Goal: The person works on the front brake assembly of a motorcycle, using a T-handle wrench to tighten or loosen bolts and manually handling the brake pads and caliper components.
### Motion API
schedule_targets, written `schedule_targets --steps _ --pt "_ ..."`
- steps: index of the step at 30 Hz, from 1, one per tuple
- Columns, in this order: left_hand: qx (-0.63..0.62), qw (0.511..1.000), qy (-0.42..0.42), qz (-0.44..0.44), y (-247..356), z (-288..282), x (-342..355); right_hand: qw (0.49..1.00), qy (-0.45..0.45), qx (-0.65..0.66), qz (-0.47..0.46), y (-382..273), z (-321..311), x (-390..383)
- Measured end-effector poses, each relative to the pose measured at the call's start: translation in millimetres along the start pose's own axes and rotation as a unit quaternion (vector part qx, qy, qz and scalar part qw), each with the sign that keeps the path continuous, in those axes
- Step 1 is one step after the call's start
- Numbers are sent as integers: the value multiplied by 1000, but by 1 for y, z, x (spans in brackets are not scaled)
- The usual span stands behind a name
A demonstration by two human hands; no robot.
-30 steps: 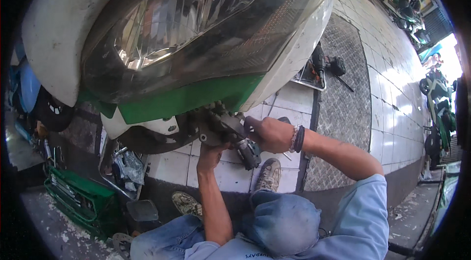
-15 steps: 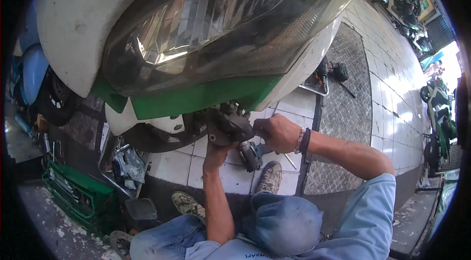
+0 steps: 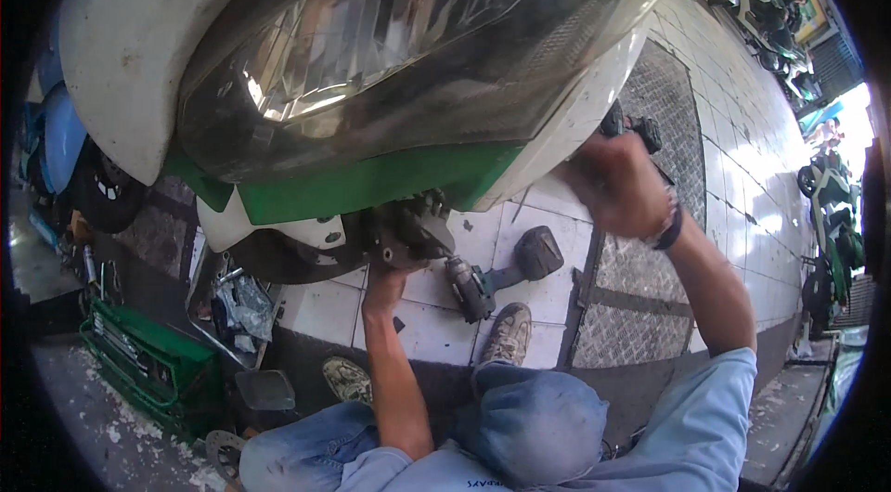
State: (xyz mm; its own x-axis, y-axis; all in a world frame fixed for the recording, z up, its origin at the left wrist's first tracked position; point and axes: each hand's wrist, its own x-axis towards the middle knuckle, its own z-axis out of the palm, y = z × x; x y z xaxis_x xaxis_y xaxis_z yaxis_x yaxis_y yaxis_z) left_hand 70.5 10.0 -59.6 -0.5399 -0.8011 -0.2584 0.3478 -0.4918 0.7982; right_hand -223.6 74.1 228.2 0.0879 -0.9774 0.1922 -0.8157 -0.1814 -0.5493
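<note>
My left hand (image 3: 385,283) is closed around the underside of a dark metal part, apparently a brake caliper (image 3: 401,246), beside the front tyre (image 3: 292,255) of a white and green scooter (image 3: 371,181). Its fingertips are partly hidden by that part. My right hand (image 3: 620,186) is off to the right of the scooter's nose, smeared by motion. A thin rod (image 3: 522,202) shows to its left; I cannot tell whether the hand holds it. On the white tiles between my feet and the wheel lies a cordless impact wrench (image 3: 473,292), its battery end pointing right.
A green crate (image 3: 148,367) stands at the lower left, near a tray with a plastic bag (image 3: 246,306). A brake disc (image 3: 225,455) lies by my left knee. Ridged metal plates (image 3: 631,330) cover floor at right, with dark tools (image 3: 640,132) beyond. Parked scooters line the far right.
My right hand has left the caliper area and swung up and to the right, uncovering the impact wrench's battery. My left hand stays at the caliper. The view has shifted slightly.
</note>
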Motion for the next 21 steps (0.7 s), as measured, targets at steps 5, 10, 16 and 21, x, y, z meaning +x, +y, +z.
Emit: schedule_targets --steps 5,10,16,21 --pt "-49 996 -70 0 -2 44 -12 972 -85 5 221 85 62 -8" --pt "-46 994 -90 -28 -8 72 -19 937 -246 -181 169 197 252 -7" --pt "-301 940 -157 -16 8 72 -16 942 -221 -225 116 238 343 -6" --pt "-441 880 -165 -68 13 80 3 970 -54 -206 119 204 312 -37"
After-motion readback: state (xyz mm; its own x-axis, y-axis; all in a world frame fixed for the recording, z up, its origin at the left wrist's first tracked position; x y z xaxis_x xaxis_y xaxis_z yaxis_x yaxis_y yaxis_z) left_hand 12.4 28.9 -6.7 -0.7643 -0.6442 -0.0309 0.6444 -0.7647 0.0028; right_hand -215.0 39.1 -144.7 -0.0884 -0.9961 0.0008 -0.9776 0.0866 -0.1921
